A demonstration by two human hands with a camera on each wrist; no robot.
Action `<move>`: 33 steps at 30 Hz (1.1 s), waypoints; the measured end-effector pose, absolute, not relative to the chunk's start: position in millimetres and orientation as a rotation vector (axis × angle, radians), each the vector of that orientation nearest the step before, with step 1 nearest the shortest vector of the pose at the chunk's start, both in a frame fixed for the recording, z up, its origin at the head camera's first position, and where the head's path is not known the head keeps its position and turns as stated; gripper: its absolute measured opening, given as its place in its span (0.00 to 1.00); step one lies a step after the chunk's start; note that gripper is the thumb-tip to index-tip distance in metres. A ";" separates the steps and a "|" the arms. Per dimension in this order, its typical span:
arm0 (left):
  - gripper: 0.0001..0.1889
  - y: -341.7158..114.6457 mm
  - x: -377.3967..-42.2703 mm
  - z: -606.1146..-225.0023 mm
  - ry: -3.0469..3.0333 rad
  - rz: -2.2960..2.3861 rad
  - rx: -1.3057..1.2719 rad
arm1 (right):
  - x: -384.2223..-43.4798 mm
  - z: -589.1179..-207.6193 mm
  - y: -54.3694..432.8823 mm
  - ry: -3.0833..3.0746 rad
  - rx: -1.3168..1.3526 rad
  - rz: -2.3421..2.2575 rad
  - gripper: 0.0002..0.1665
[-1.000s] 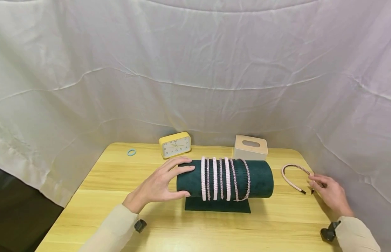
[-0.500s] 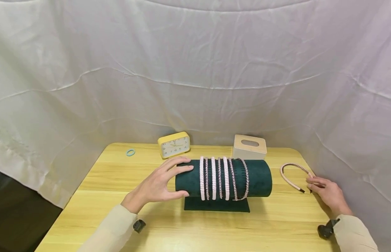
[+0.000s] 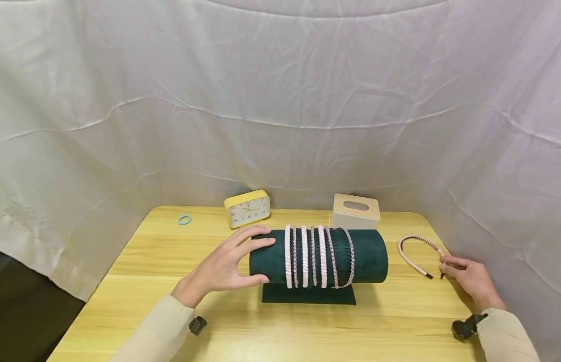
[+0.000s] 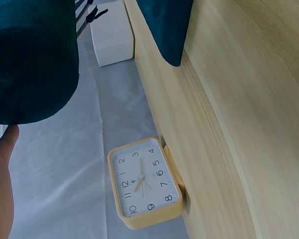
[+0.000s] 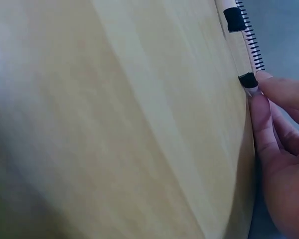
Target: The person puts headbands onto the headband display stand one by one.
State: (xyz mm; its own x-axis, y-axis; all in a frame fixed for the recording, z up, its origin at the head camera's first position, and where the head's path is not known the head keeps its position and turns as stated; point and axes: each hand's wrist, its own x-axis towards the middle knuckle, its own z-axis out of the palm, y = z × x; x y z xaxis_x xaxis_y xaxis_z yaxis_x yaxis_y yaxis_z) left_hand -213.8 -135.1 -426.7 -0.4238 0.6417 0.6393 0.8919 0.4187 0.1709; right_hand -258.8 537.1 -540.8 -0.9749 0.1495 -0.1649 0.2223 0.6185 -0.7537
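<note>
In the head view, a dark green velvet headband stand [image 3: 371, 256] lies crosswise, a padded roll on a flat base. Pale pink bands and thin braided headbands [image 3: 323, 256] ring its middle. My left hand [image 3: 223, 261] holds the roll's left end, fingers over the top and thumb lower on the front. At the far right, my right hand [image 3: 475, 281] pinches a pink headband [image 3: 411, 261] near one of its black-tipped ends. The right wrist view has thumb and finger right by that black end [image 5: 248, 80], with small dark comb teeth along the band's inner side.
A yellow alarm clock [image 3: 248, 208] and a white tissue box with a wooden lid [image 3: 355, 213] stand along the back of the wooden table [image 3: 280, 332]. A small blue ring [image 3: 184, 219] lies at the back left. Grey cloth [image 3: 280, 125] hangs behind and at both sides.
The head view has drifted a little, so things sit slightly farther left. Both hands keep their places; more of the headband's black end shows beside my right fingers.
</note>
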 end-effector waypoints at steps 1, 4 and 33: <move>0.40 -135.2 -213.8 -426.7 -2.192 -0.689 -1.299 | -258.3 -540.4 536.8 2.738 0.315 -1.299 0.43; 0.40 -135.4 -213.9 -426.9 -2.188 -0.692 -1.301 | -255.8 -539.3 535.0 2.708 0.316 -1.319 0.43; 0.40 -135.7 -214.1 -427.6 -2.211 -0.689 -1.288 | -206.6 -536.2 514.1 2.967 0.064 -1.010 0.33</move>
